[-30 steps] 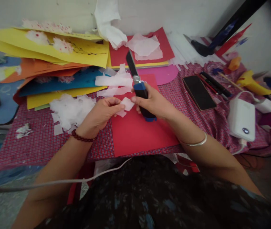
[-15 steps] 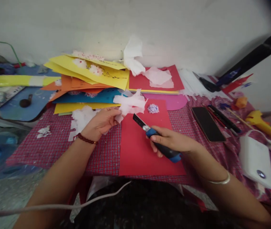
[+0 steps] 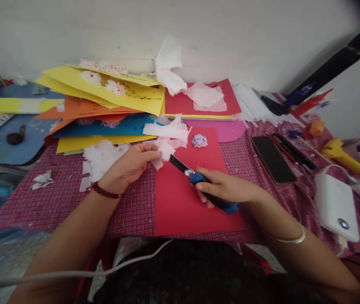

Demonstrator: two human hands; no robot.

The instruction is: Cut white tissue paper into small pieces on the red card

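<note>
Between thumb and fingers, my left hand (image 3: 138, 159) pinches a small white piece of tissue paper (image 3: 166, 151). My right hand (image 3: 221, 185) is wrapped around the blue and black handle of a utility knife (image 3: 179, 164), whose dark blade points up and left. The blade tip is close to the held tissue; whether they touch I cannot tell. Beneath the knife lies a red sheet of paper (image 3: 183, 207). A purple-speckled white tissue flower (image 3: 199, 140) rests on its upper part. More white tissue strips (image 3: 170, 130) lie just behind my left hand.
Yellow cards (image 3: 135, 95) with blossoms, orange and blue ones below, are stacked at the back left. Torn tissue (image 3: 102, 158) lies left of my left hand. To the right are a phone (image 3: 273, 159), pens (image 3: 295, 152), a yellow glue gun (image 3: 341, 154) and a white power bank (image 3: 336, 207).
A small tissue piece now stands out in my left hand, apart from the strips behind. The knife's tip has come nearer to that hand. The whole view has shifted slightly.
</note>
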